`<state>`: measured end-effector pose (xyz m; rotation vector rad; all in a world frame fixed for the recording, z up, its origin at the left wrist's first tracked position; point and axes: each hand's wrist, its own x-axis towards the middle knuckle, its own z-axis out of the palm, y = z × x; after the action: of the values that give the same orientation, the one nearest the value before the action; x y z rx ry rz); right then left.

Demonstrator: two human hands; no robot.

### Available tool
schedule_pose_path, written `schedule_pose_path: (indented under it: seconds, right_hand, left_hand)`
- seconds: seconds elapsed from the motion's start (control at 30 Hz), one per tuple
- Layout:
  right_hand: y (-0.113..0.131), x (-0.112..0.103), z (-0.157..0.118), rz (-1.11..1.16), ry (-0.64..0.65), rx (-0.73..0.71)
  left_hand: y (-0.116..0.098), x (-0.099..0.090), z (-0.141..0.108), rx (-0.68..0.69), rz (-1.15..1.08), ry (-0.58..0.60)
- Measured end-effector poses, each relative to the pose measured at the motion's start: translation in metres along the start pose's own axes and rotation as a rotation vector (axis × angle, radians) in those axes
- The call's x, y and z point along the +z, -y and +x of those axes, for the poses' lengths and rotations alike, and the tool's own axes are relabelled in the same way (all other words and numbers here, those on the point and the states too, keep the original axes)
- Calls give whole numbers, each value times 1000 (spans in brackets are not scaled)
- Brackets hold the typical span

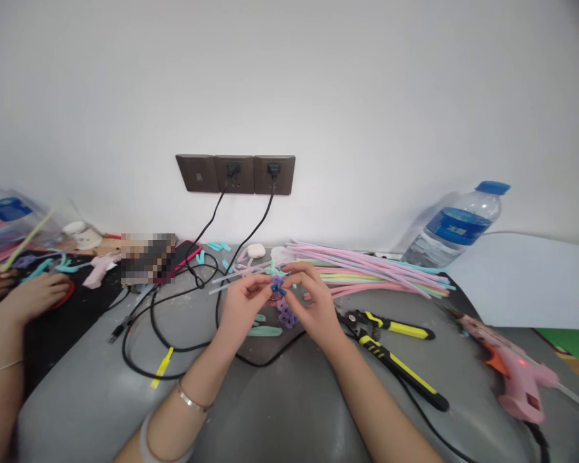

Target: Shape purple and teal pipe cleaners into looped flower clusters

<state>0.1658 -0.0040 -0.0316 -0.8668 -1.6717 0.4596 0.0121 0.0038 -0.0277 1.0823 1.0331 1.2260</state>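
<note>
My left hand and my right hand meet over the middle of the grey table. Between their fingertips both pinch a small purple and blue flower that looks made of bent pipe cleaners. Just below it lies another purple looped piece, partly covered by my right hand. Mint green pipe cleaner pieces rest on the table under my hands. Behind my right hand spreads a bundle of pink, yellow and blue pipe cleaners.
Yellow and black pliers lie open at the right. Beyond them is a pink glue gun with a red light. A water bottle leans by the wall. Black cables loop at left. Another person's hand works at far left.
</note>
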Motion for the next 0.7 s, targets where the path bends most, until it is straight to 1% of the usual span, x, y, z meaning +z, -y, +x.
schedule_pose_path:
  seconds: [0.17, 0.3, 0.37, 0.47, 0.53, 0.7]
  right_hand:
    - [-2, -6, 2, 57, 123, 27]
    - [-6, -9, 4, 171, 202, 88]
    - [-7, -8, 4, 269, 201, 147]
    - [-9, -6, 5, 438, 167, 260]
    - [-9, -5, 5, 509, 172, 319]
    - [-6, -11, 6, 508, 246, 342]
  left_hand:
    - [-2, -3, 1, 30, 79, 16]
    - [-3, -5, 1, 41, 125, 70]
    - [-4, -5, 0, 52, 127, 84]
    - [-6, -4, -1, 87, 115, 75]
    - [-6, -4, -1, 107, 120, 90]
    - [-6, -4, 1, 132, 158, 161]
